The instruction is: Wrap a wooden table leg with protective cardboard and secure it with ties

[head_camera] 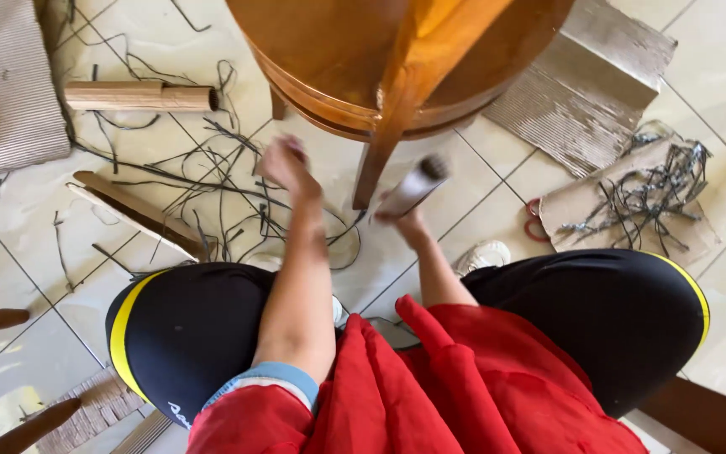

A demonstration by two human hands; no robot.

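Red cloth (464,387) is lying bunched across the lap between two knees in black, yellow-striped trousers (186,328), and both forearms are reaching out over the pale tiled floor (10,252) toward the round brown wooden stool (338,50). Blurred, the left hand (283,161) is curling nearly closed above a tangle of dark thin strands (212,168); whether it is gripping any, I cannot tell. Beside the stool's leg (380,143), the right hand (401,214) is closing around a pale grey cylindrical tool (418,181).

Home workshop — tiled floor (497,210), cane scraps (212,168)
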